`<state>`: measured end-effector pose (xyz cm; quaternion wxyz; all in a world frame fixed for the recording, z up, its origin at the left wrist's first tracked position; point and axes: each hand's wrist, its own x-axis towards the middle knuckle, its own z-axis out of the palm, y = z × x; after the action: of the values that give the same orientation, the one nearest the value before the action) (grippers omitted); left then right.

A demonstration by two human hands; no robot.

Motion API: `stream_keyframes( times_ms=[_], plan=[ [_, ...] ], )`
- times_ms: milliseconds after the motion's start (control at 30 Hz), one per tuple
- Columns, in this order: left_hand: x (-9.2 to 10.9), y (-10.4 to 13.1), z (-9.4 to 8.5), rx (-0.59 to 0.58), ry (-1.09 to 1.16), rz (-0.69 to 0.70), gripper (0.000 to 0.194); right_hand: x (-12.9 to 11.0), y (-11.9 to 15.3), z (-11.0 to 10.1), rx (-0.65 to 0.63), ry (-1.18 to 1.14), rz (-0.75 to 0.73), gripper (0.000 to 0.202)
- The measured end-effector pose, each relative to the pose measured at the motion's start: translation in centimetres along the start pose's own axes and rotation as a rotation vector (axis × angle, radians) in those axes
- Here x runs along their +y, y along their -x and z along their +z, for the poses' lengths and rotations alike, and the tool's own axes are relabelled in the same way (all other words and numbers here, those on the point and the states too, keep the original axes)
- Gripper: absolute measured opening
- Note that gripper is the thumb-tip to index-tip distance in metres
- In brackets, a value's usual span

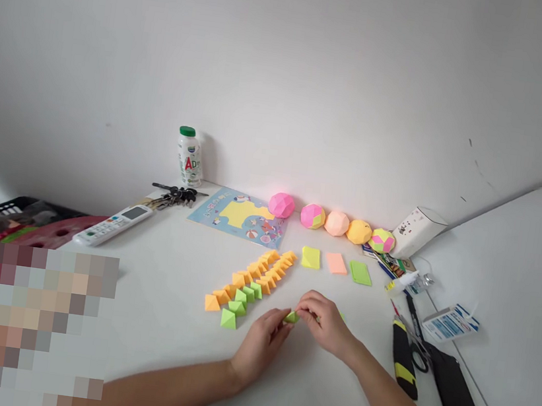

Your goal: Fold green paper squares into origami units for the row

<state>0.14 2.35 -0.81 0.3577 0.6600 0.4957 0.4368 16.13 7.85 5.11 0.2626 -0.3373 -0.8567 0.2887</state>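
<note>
Between my two hands is a small green folded paper piece (291, 316), held just above the white table. My left hand (263, 338) pinches it from the left. The fingers of my right hand (323, 320) close on its right edge. A bit of green paper (342, 317) shows past my right hand, mostly hidden. Just beyond my left hand stand several green folded pieces (237, 307), and rows of orange folded pieces (257, 270) run away behind them. Farther back lie stacks of square notes: yellow (310, 257), peach (337, 263) and green (360, 273).
Along the wall sit several faceted paper balls, a pink one (281, 205) leftmost, beside a blue card (239, 215). At left are a white bottle (190, 158), keys (174, 197) and a remote (113, 225). Cutter (404, 360), scissors (419, 356) and black pouch (462, 401) lie right.
</note>
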Motion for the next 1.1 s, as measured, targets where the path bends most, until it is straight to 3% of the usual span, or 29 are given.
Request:
stream_keyframes(
  times_ms=[133,267,367,433,533,667,1100],
  plan=[
    [0.8,0.1,-0.4,-0.032,0.032,-0.103,0.038,-0.4,0.4,0.4,-0.017,-0.02,0.022,0.022],
    [1.0,0.3,-0.6,-0.058,0.012,-0.096,0.04,1.1,-0.3,-0.2,-0.026,-0.037,0.052,0.02],
    [0.7,0.5,-0.5,-0.084,-0.141,-0.033,0.045,3.7,-1.9,-0.8,0.176,0.041,0.169,0.019],
    [0.5,0.8,-0.4,-0.197,-0.329,0.101,0.052,5.9,-3.3,-1.0,0.256,0.078,0.217,0.018],
    [0.4,1.2,-0.4,-0.467,-0.556,0.348,0.062,8.6,-5.1,-0.8,0.308,0.118,0.253,0.015],
    [0.6,1.4,-0.9,-0.621,-0.682,0.45,0.079,10.5,-6.0,-0.2,0.338,0.14,0.281,0.017],
    [0.5,1.9,0.2,-0.567,-0.749,0.399,0.078,10.9,-4.7,-0.6,0.316,0.067,0.4,0.023]
  ],
)
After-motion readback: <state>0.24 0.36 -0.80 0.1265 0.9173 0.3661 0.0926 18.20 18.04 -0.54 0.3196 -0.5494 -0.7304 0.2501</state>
